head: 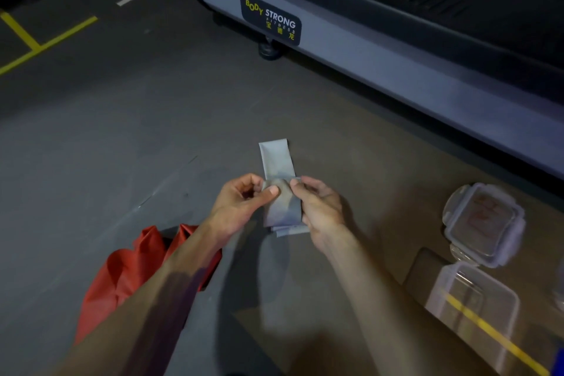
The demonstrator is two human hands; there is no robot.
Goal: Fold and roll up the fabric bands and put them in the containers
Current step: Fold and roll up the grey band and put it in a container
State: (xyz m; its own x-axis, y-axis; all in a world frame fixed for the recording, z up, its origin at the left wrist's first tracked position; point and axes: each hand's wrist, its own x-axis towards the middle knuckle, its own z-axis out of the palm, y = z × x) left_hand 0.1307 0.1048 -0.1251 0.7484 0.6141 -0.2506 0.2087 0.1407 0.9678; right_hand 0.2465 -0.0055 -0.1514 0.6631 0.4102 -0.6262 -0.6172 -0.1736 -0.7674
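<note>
Head view: left hand (241,201) and right hand (320,207) pinch grey band (279,162).

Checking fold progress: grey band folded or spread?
Folded: grey band doubled into layers, pinched by left hand and right hand. Not rolled.

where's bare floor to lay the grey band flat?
Bare floor lies left of the hands, between the yellow floor lines and the red band, and ahead of the grey band up to the treadmill base. Crowded at right: lidded container, open container.
</note>
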